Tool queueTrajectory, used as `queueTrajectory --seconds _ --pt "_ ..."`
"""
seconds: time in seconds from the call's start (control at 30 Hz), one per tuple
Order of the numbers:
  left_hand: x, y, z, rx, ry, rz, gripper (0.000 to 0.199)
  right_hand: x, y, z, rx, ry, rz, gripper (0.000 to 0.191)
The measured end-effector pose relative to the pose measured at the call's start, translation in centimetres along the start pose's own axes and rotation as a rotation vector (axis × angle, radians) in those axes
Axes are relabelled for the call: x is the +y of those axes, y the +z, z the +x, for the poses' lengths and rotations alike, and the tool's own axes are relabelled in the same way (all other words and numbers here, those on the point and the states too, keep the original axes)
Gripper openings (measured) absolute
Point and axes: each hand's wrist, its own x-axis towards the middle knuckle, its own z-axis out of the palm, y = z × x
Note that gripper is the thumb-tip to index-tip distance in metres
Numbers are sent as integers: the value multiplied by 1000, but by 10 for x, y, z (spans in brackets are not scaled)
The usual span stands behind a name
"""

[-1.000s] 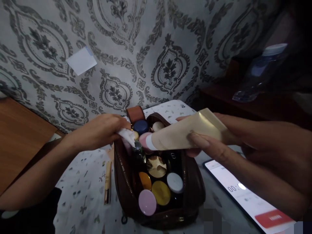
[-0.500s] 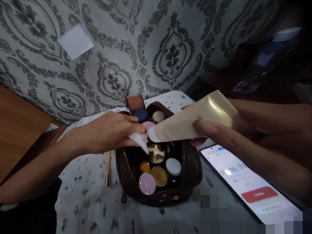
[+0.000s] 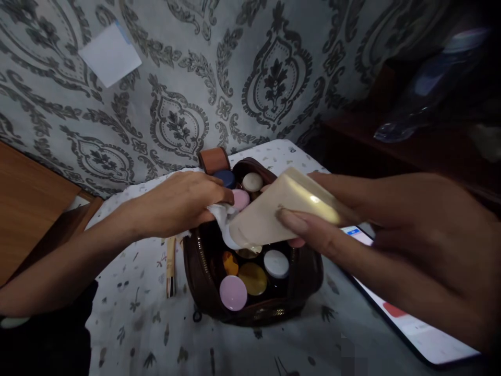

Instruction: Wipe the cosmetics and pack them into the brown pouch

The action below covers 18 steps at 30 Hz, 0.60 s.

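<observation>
Pinching beige tube (image 3: 266, 214) between thumb and fingers, right hand (image 3: 422, 240) slanted it down over open brown bag (image 3: 311, 277), seemingly to keep cap (image 3: 230, 237) near left hand (image 3: 176, 201), whose nearly closed fingers gripped white tissue (image 3: 221, 213)

Single head view, facing forward and down, close above hands.

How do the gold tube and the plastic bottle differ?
The gold tube is opaque; the plastic bottle is see-through. The tube is in the right hand, pale end down; the bottle is on dark furniture, cap up. Both have one pale end.
</observation>
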Motion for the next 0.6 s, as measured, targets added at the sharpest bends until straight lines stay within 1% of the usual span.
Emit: queueTrajectory --seconds 0.03,0.1,0.13,0.23,0.3,0.4,0.5,0.53,0.6 --pt "0 -2 -1 -15 0 -26 25 -1 2 2 -26 -15 26 27" --pt "-1 -7 -4 -12 13 -99 25 -3 5 7 -34 12 32 29" --pt "-1 -9 -7 30 7 -140 24 -5 6 8 -47 34 21 31" --pt "-3 -8 -21 212 -50 -241 23 -11 8 13 -106 94 -45 31" --pt "-3 -4 -31 339 -97 -305 22 -15 11 17 -134 91 -92 29" --pt "-3 5 -42 496 -157 -385 24 -22 22 25 -173 52 -165 23" --pt "-1 13 -48 610 -200 -395 25 -28 35 36 -206 72 -258 15" --pt "-1 15 -49 636 -201 -398 23 -30 39 40 -210 86 -278 12" --pt "1 19 -51 652 -202 -402 21 -33 46 45 -223 104 -293 12"
